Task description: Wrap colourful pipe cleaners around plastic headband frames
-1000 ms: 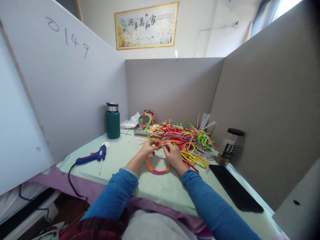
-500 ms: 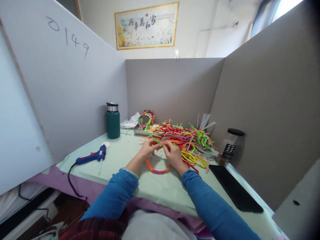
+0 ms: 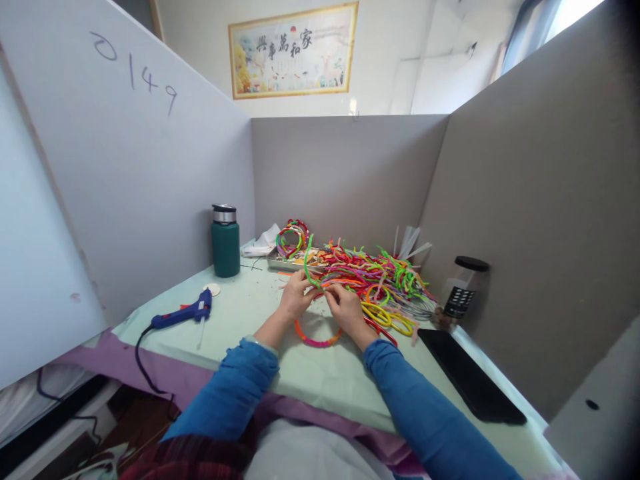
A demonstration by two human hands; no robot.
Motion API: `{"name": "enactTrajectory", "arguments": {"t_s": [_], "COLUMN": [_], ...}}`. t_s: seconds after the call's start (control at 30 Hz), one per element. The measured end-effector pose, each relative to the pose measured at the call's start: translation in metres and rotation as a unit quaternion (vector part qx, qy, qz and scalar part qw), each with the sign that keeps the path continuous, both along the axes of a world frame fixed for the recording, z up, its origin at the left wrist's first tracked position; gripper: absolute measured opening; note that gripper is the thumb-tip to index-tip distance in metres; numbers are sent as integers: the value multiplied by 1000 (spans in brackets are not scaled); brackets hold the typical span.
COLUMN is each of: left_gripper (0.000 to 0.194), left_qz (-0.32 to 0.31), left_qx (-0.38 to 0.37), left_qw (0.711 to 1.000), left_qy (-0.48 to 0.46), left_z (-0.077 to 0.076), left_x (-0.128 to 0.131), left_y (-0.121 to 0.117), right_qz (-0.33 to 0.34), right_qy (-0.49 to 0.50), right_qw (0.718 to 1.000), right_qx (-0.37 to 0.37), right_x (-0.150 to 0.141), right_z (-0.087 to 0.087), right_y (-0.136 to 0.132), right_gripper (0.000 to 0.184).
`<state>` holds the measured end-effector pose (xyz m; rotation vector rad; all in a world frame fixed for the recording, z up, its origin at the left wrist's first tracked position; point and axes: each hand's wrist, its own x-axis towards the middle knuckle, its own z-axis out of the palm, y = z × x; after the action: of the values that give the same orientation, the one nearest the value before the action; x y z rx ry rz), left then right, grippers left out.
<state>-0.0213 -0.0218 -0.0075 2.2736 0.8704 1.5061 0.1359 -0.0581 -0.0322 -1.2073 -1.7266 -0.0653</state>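
Observation:
My left hand is closed in a pinch on a bright green pipe cleaner, whose free end sticks up above the fingers. Beside it, my right hand pinches the upper part of a ring wrapped in orange and pink. The ring's lower curve shows below both hands, close over the table. The fingertips nearly meet where green runs along the ring's top; they hide just how the pipe cleaner sits there.
Behind my hands lies a heap of coloured pipe cleaners, with a metal tray and finished rings. A blue glue gun and green bottle are left; yellow loops, a black phone-like slab and jar right.
The green pipe cleaner's free end has swung from leaning left to nearly upright. My left hand has shifted slightly; the right hand stays almost where it was.

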Motion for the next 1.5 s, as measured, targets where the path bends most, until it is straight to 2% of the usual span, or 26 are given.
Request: {"name": "enactTrajectory", "arguments": {"t_s": [0.1, 0.2, 0.4, 0.57, 0.87, 1.0, 1.4, 1.5], "left_gripper": [4, 6, 2, 16, 24, 29, 20, 19], "left_qz": [-18, -39, -81, -104, -91, -102, -134, -152], "left_qx": [14, 1, -134, -246, -334, -391, -545, -541], "left_qw": [999, 998, 988, 961, 926, 902, 804, 806], "left_qy": [33, 40, -12, -77, -152, -156, -198, -189], "left_z": [2, 2, -2, -3, -4, -2, 7, 6], "left_x": [0, 1, 3, 4, 0, -5, -10, -11], "left_y": [0, 0, 3, 3, 10, 8, 4, 5], "right_qz": [15, 47, 131, 106, 50, 56, 102, 106], "right_qy": [-11, -18, 13, 21, -43, -50, -43, -29], "right_qw": [1000, 998, 988, 991, 996, 996, 994, 994], "right_qx": [-15, -38, -81, -83, -62, -51, 6, 17], "right_x": [0, 0, 4, 3, -3, -3, -4, -4], "right_z": [1, 1, -5, -8, 0, 0, 4, 4], "right_y": [0, 0, 5, 7, -4, -6, -13, -14], "right_gripper": [17, 16, 14, 13, 18, 16, 14, 15]}}
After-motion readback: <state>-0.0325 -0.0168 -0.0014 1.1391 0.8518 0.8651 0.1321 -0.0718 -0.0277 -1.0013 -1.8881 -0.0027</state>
